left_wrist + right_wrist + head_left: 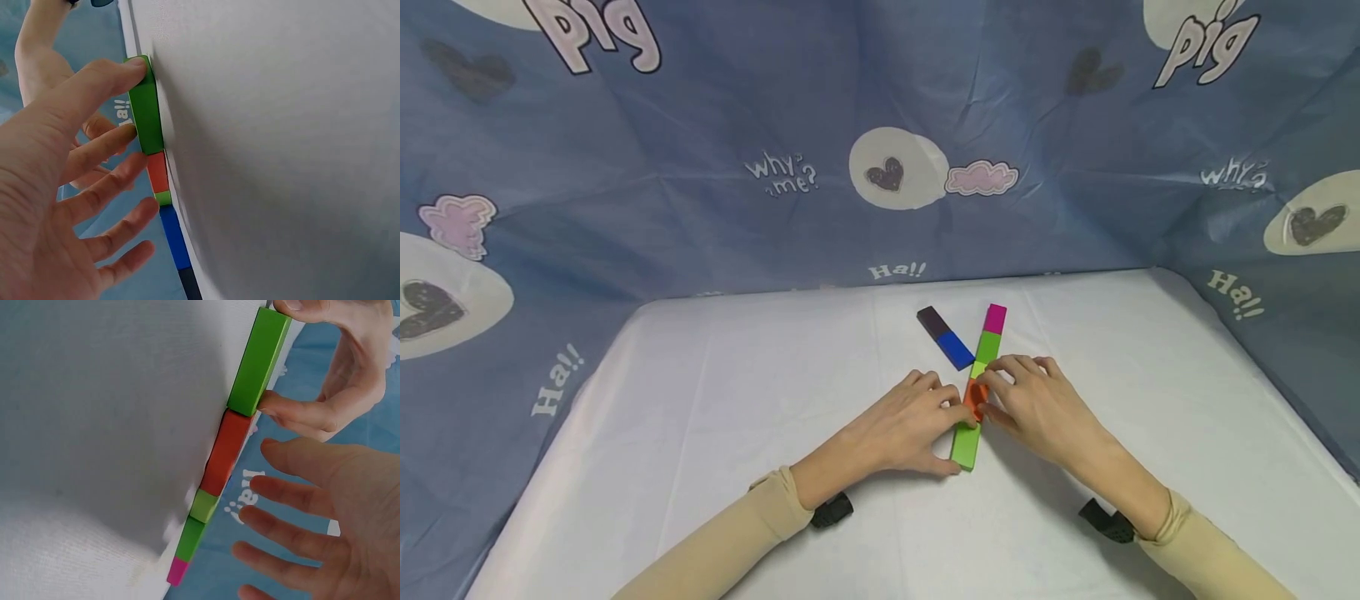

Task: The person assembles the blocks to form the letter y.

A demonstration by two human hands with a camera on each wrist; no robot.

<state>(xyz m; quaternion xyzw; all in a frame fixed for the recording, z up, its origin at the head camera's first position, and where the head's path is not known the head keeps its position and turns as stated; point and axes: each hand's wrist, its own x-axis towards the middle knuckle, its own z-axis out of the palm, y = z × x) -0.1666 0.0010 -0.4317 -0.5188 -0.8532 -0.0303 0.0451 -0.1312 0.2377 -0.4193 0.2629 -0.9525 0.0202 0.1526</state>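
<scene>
Several coloured blocks stand end to end in a slanting row on a white-covered table. The nearest is a long green block (966, 448), which my left hand (913, 427) pinches by its ends between thumb and index finger. Beyond it come an orange block (227, 453), a short light green block (204, 505), another green block (988, 347) and a magenta block (995, 319). My right hand (1037, 408) hovers over the right side of the orange block, fingers loosely spread, fingertips beside the row. In the head view, the hands partly hide the orange block.
A blue block (955, 350) and a dark block (932, 321) form a second line, slanting in to meet the row near the light green block. The white table (775, 358) ends at a blue printed cloth (737, 225) behind and at the sides.
</scene>
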